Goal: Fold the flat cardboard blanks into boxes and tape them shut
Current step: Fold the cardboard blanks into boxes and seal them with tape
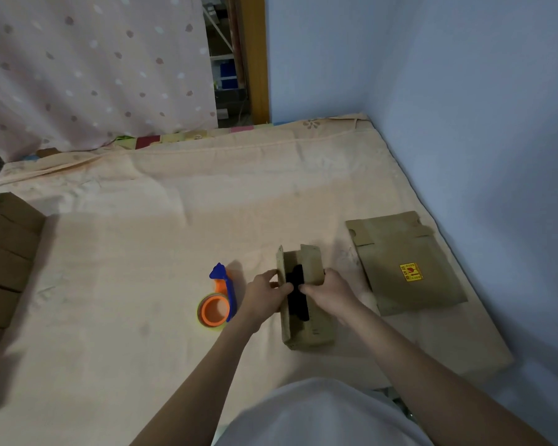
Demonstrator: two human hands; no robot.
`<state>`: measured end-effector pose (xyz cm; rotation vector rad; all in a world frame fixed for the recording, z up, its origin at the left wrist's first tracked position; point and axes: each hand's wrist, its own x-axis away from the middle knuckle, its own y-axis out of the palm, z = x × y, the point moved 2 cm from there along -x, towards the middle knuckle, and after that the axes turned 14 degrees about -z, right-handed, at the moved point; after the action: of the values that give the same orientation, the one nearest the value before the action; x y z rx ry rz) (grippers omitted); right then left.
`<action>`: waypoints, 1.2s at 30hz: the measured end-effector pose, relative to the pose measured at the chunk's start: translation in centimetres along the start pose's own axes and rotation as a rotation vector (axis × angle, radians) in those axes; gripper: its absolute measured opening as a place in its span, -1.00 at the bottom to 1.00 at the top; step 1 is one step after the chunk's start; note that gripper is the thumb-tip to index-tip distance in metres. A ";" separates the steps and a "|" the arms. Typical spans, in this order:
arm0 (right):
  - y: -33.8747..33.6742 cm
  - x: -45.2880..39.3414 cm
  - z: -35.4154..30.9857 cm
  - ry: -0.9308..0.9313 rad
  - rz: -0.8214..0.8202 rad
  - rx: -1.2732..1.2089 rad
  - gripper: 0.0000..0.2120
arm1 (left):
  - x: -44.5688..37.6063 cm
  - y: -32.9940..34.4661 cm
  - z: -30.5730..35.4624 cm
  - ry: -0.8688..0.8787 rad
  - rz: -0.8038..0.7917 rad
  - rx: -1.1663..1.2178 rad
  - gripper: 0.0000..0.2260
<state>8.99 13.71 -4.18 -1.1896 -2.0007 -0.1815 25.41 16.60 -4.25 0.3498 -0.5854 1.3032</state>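
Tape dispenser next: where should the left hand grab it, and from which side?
Judging by its pose, take the tape dispenser by the blue and orange handle running along the roll's right side, coming from above. It lies flat on the sheet, ring up. Avoid the blue tip at the far end, probably the cutter. The left hand is right beside it.

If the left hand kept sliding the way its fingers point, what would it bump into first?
The left hand points right, at the half-folded cardboard box. Its fingers already touch the box wall and seem to reach the black item inside, so the box comes first, probably then the right hand just beyond.
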 end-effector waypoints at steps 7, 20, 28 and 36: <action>-4.0 1.0 0.6 -0.006 -0.005 0.171 -0.65 | -0.4 -2.6 -2.6 -0.058 0.059 0.041 -0.34; -2.3 2.5 -1.1 -0.007 0.433 0.543 0.00 | -3.6 -1.2 3.2 -0.287 0.097 -0.900 -0.80; -1.4 2.2 2.6 0.191 0.433 0.050 0.19 | -1.9 -2.5 0.4 -0.258 0.024 -0.503 -0.66; -3.1 1.2 2.5 0.259 0.274 0.231 -0.35 | -1.1 -1.8 -1.1 -0.229 -0.046 -0.048 -0.61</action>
<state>4.83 14.01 -4.32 -1.2090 -1.5709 0.0324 27.26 15.90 -5.61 0.4740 -0.7960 1.2110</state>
